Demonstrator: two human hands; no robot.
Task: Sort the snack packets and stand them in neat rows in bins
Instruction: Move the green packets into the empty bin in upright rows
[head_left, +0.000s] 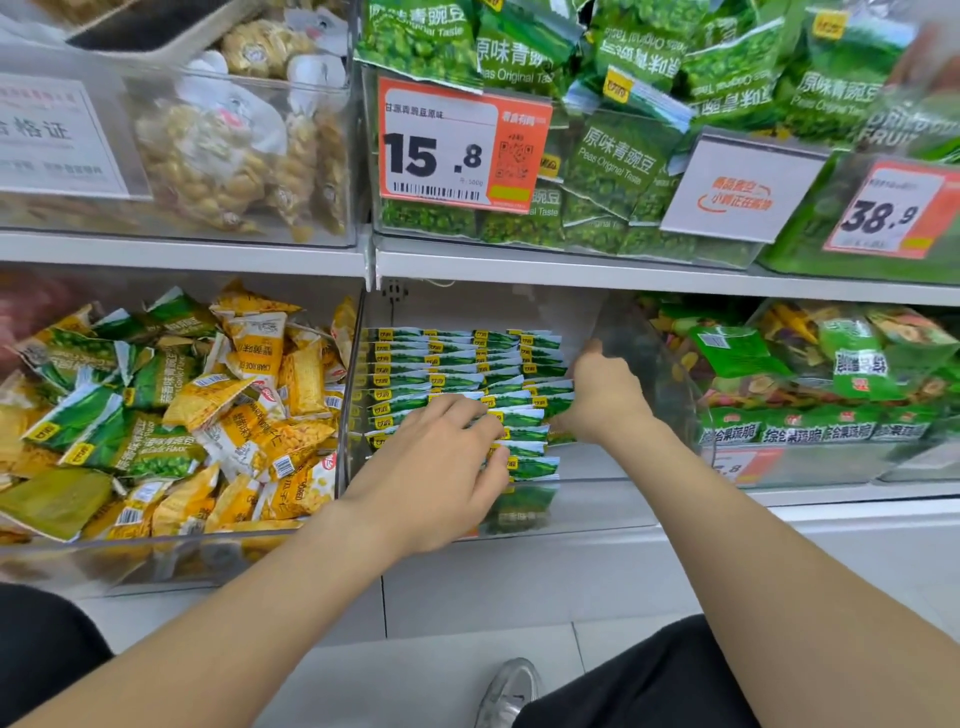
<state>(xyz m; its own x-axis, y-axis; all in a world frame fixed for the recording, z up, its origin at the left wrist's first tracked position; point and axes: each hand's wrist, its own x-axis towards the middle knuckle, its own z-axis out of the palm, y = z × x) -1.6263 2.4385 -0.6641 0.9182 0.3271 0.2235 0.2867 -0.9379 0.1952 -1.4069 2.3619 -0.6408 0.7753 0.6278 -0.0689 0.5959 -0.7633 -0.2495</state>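
Note:
A clear plastic bin (597, 499) on the lower shelf holds green snack packets (457, 364) standing upright in three tight rows. My left hand (441, 467) lies palm down on the near packets, fingers spread over the middle and right rows. My right hand (602, 395) presses against the right side of the right row, its fingers curled around the packet edges and partly hidden. The bin to the left (171, 551) is a loose jumble of yellow and green packets (208, 410).
The right-hand lower bin holds mixed dried-fruit packets (810, 374). The upper shelf carries a bin of green pea packets (613, 156) with a 15.8 price tag (457, 150) and a bin of peanut bags (223, 150). My knees and a shoe (509, 691) sit below.

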